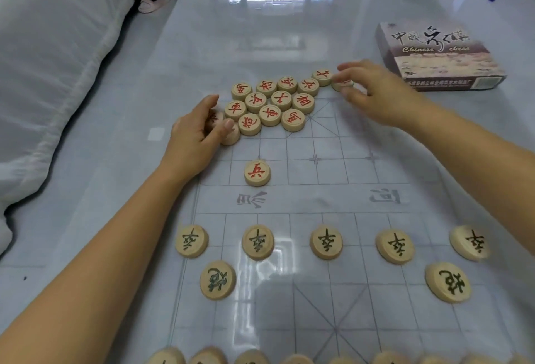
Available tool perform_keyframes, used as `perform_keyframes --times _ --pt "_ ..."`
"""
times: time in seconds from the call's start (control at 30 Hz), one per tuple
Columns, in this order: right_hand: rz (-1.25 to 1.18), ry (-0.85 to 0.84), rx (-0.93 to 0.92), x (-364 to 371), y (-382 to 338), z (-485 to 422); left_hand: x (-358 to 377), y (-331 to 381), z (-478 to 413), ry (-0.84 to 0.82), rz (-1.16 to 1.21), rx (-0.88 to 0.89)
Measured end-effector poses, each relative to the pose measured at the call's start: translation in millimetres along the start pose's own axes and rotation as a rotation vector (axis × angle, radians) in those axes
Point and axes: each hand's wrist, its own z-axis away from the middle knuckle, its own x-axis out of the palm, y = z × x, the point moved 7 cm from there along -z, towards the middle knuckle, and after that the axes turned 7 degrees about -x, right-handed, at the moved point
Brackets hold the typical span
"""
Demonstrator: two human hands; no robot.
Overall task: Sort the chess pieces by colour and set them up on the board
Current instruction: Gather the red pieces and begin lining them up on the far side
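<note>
A clear plastic board [318, 219] lies on the table. Dark-lettered wooden discs stand set up on the near half, among them a soldier [257, 242] and a cannon [217, 279]. Red-lettered discs are bunched in a cluster [273, 104] at the far left. One red soldier [257, 172] stands alone on the grid. My left hand [197, 135] curls its fingers round a red disc [214, 120] at the cluster's left edge. My right hand [373, 88] pinches a red disc [343, 84] at the cluster's far right end.
A Chinese chess box [434, 57] lies at the far right of the table. White bedding [52, 59] runs along the left side. Someone's feet in slippers [156, 2] show at the far left. More wooden discs [252, 357] line the bottom edge.
</note>
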Motion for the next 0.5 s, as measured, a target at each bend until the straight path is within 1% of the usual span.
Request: perform_keyframes --times 0.1,0.17,0.23,0.3,0.37,0.43,0.5 --pt "0.107 -0.102 0.039 22.1 10.6 -35.9 -0.3 -2.0 -3.8 0.008 0.029 -0.003" --pt "0.133 -0.162 0.045 37.6 19.0 -44.0 -1.0 -4.2 -4.3 0.019 0.077 -0.005" --pt "0.118 -0.131 0.013 43.6 22.5 -40.0 -2.8 -6.1 -3.7 0.031 0.166 -0.021" --pt "0.063 -0.131 -0.021 45.1 20.1 -28.2 -6.1 -8.2 -2.5 0.051 0.266 -0.050" --pt "-0.057 -0.124 -0.049 39.7 14.2 -18.4 -9.2 -10.8 -2.7 0.079 0.331 -0.056" --pt "-0.234 -0.079 -0.010 28.9 8.2 -13.4 -10.6 -12.0 -2.6 0.092 0.346 -0.048" --pt "-0.277 -0.013 0.002 18.6 -2.2 -19.1 -9.8 -12.2 -2.6 0.092 0.318 -0.038"
